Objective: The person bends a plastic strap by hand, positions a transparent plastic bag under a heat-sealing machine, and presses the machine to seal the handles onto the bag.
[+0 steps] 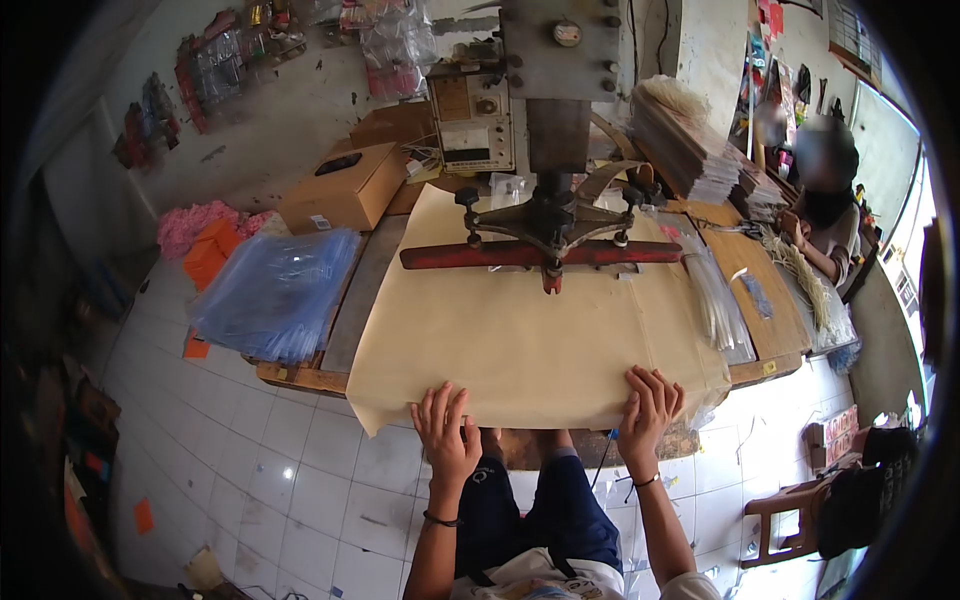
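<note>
A wide tan sheet covers the middle of the work table and hangs a little over its front edge. My left hand rests at the sheet's front left edge, fingers stretched out. At the front right edge my right hand lies on the sheet with its fingers extended. Neither hand grips anything that I can see. Above the far part of the sheet stands a press with a long red bar under a dark metal bracket.
A stack of clear bluish plastic sheets lies left, before a cardboard box. Plastic strips lie right of the sheet. Stacked clear packs stand back right, near a seated person. A control box is behind. A stool stands lower right.
</note>
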Demonstrator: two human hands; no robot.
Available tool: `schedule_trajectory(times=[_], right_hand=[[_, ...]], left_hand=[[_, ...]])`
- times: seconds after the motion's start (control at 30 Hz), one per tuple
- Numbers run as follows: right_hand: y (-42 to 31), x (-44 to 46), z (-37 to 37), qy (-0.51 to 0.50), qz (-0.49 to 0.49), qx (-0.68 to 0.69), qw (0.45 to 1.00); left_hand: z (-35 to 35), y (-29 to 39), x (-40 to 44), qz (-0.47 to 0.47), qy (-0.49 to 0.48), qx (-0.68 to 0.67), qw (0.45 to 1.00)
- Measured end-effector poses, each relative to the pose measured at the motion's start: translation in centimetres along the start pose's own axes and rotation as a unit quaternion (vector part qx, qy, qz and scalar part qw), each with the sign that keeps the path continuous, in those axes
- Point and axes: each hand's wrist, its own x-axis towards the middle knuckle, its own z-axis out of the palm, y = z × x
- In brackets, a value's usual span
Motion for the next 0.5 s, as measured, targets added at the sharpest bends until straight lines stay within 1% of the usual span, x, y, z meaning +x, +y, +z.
schedule_trajectory(times=[0.27, 0.5], right_hand=[[-0.6, 0.1, -0.2, -0.001, 0.007, -0.006, 1.0], [-1.3, 0.2, -0.5, 0.006, 0.017, -0.007, 1.0]], left_hand=[[0.9, -0.1, -0.2, -0.009, 0.02, -0.027, 0.999], [1.7, -1.3, -0.6, 0.027, 0.035, -0.009, 0.999]])
